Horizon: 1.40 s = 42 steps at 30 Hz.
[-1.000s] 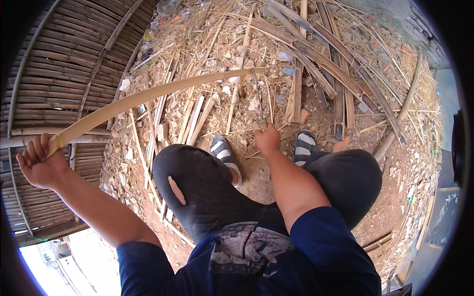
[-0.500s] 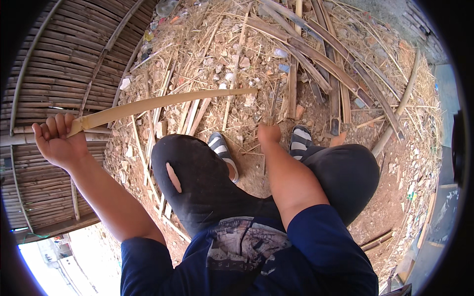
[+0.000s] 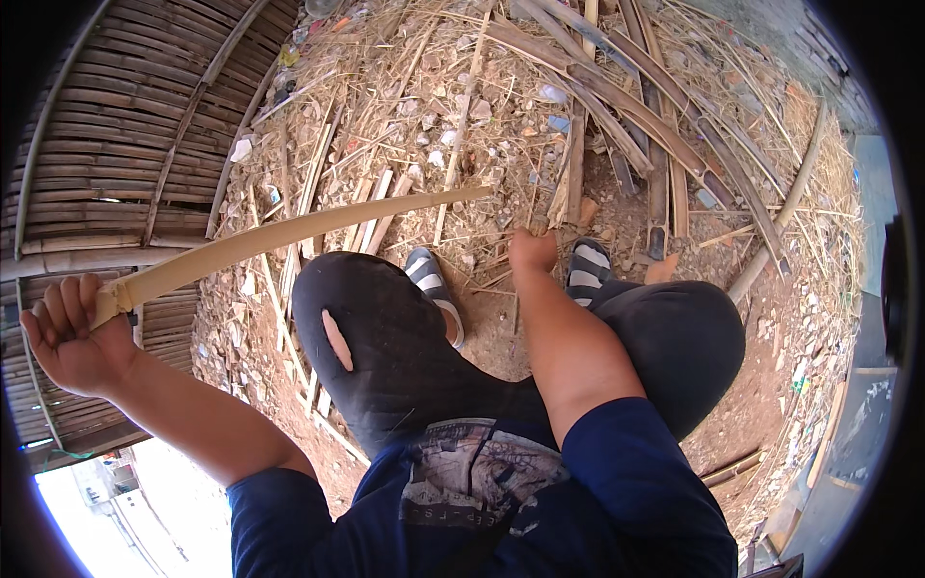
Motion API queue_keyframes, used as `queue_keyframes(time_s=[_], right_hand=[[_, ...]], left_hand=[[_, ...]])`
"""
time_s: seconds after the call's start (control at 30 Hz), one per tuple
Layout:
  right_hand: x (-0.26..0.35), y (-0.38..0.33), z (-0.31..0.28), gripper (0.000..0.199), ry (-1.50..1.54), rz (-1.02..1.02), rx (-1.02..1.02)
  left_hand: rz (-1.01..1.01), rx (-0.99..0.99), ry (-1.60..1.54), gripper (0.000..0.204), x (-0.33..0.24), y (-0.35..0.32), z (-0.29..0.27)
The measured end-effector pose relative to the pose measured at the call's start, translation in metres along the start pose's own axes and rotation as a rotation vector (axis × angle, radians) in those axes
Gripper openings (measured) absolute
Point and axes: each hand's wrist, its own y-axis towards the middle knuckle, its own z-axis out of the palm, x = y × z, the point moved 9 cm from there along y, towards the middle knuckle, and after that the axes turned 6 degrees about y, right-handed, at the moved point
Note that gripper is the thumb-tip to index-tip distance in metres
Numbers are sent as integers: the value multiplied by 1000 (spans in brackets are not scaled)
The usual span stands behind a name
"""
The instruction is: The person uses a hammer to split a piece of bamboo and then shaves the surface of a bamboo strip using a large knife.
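Observation:
At the far left my left hand (image 3: 82,332) is closed round the near end of a long, pale bamboo strip (image 3: 289,227). The strip bows gently across the view above my left knee, and its narrow far end comes close to my right hand. Between my sandalled feet, low over the ground, my right hand (image 3: 533,252) is closed in a fist. A thin dark shape rises from it against the straw, too unclear to name. The strip's tip and my right fist are apart in the picture.
Split bamboo poles (image 3: 665,135) lie crossed at the upper right. Shorter bamboo slats (image 3: 376,207) rest on straw and rubble beyond my left knee. A slatted bamboo wall (image 3: 125,125) stands at the left; a curved pole (image 3: 795,197) lies at the right.
My left hand has moved left and toward me, drawing the bamboo strip with it. The strip's far end has slid slightly left and lower. My right hand stays nearly in place.

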Motion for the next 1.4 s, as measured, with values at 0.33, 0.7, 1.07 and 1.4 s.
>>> queue_keyframes(time_s=[0.33, 0.7, 1.07, 1.4], right_hand=[[46, -24, 16, 36, -181, -358, 216], [-26, -34, 63, 41, -509, -254, 520], [21, -49, 51, 37, -368, -379, 529], [-48, -16, 60, 36, -609, -192, 567]], left_hand=[[-21, 57, -24, 42, 9, 14, 2], [-43, -32, 62, 40, 30, 61, -10], [-46, 58, 68, 39, 36, 75, -6], [-53, 22, 76, 38, 38, 81, -22]])
